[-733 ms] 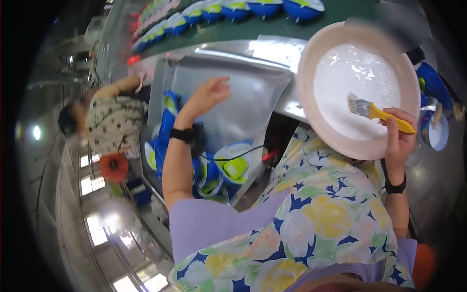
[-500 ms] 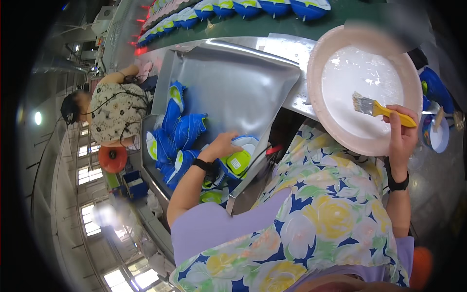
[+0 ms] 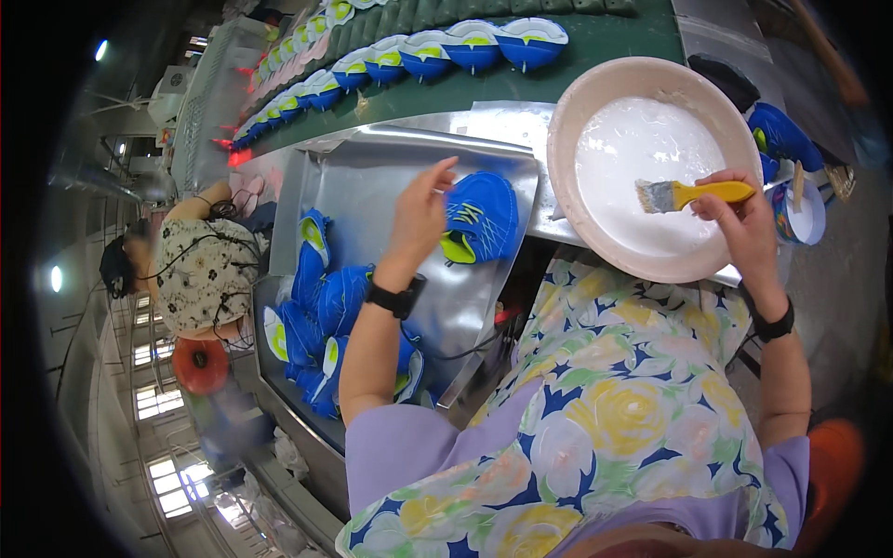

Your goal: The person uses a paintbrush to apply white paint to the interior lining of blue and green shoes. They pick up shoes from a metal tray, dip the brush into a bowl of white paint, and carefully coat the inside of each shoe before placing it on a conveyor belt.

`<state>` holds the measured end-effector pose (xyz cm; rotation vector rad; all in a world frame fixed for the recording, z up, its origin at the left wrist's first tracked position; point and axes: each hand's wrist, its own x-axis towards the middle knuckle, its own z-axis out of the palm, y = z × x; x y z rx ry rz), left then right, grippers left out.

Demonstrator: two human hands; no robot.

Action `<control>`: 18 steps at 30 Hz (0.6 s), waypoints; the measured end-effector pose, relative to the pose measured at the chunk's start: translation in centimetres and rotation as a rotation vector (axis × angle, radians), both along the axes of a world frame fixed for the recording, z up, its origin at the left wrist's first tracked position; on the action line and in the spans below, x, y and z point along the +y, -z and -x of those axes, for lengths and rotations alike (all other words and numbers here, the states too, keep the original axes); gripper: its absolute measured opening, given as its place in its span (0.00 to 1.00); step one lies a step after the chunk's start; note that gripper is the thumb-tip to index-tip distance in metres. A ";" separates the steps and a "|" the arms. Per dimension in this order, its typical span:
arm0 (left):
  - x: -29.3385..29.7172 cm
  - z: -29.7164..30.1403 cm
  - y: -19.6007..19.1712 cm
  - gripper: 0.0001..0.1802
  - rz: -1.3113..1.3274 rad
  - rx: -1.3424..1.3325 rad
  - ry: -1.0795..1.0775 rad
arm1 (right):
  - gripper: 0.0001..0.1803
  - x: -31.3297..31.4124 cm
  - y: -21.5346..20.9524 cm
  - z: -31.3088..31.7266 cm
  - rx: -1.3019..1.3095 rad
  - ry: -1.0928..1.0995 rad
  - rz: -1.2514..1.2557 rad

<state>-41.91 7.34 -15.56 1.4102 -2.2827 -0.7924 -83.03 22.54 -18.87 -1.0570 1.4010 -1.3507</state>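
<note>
My left hand (image 3: 424, 216) is over the metal tray, its fingers stretched out beside the edge of a blue shoe upper (image 3: 486, 219) with lime-green lining and laces. The upper lies at the tray's right side, laced face up; its left edge is partly behind the hand. My right hand (image 3: 744, 219) grips the yellow handle of a paintbrush (image 3: 712, 192). Its grey-white bristles are over the white liquid in a large pale pink basin (image 3: 565, 149). More blue shoe uppers (image 3: 344, 299) are heaped at the tray's left, below my left wrist.
The metal tray (image 3: 391, 177) has raised edges. Behind it, a green conveyor (image 3: 614, 56) carries rows of blue-and-white shoe uppers (image 3: 425, 56). A small tub (image 3: 802, 214) and another blue upper (image 3: 783, 135) are right of the basin. A person (image 3: 206, 274) sits at the far left.
My left hand has moved up the tray from the lower pile. A shoe upper now lies laced face up farther back. The brush stays in my right hand over the basin.
</note>
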 end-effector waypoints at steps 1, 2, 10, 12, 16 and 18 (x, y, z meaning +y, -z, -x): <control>-0.2 -1.2 0.0 0.36 0.009 -0.078 0.106 | 0.12 0.0 -0.1 0.8 0.031 -0.003 -0.021; -0.5 -2.5 -0.3 0.38 0.023 -0.151 0.214 | 0.12 0.0 -0.4 1.5 0.104 -0.009 -0.011; 3.1 -1.0 4.5 0.28 0.125 -0.537 0.520 | 0.14 -5.1 -0.8 -2.9 0.424 -0.335 0.101; 1.6 -2.3 4.6 0.28 0.126 -0.454 0.332 | 0.14 -5.1 -1.1 -3.5 0.536 -0.492 0.056; -1.5 -3.1 0.9 0.26 -0.128 0.226 -0.010 | 0.14 -4.2 -1.2 -2.3 0.733 -0.562 0.117; -1.9 -2.2 -1.0 0.25 -0.499 0.630 -0.211 | 0.13 -4.1 -1.4 -0.4 0.685 -0.456 0.171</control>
